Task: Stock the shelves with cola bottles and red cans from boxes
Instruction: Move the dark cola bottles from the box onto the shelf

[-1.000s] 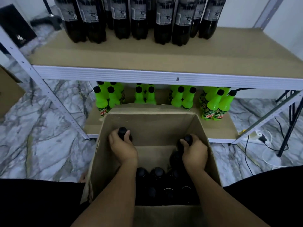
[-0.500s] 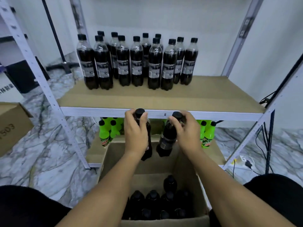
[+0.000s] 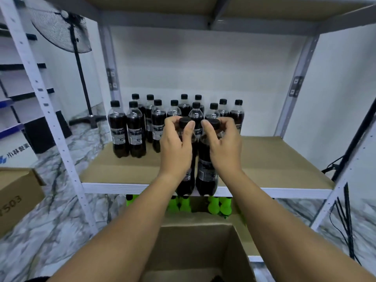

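My left hand (image 3: 177, 147) grips a cola bottle (image 3: 186, 184) by its neck, just under the black cap. My right hand (image 3: 223, 147) grips a second cola bottle (image 3: 206, 176) the same way. Both bottles hang upright side by side, their bases level with the front edge of the middle shelf (image 3: 274, 165). Several stocked cola bottles (image 3: 126, 131) stand in rows at the back left of that shelf. The open cardboard box (image 3: 195, 249) sits below my forearms; its contents are hidden.
Green bottles (image 3: 219, 206) stand on the lower shelf behind the box. White shelf uprights (image 3: 61, 143) flank the bay. A second cardboard box (image 3: 18, 198) lies on the marble floor at left, a standing fan (image 3: 79, 64) behind it. Cables (image 3: 343, 220) trail at right.
Both hands have lifted a bottle each out of the box and raised them from below the shelf edge to shelf height. My view has tilted upward.
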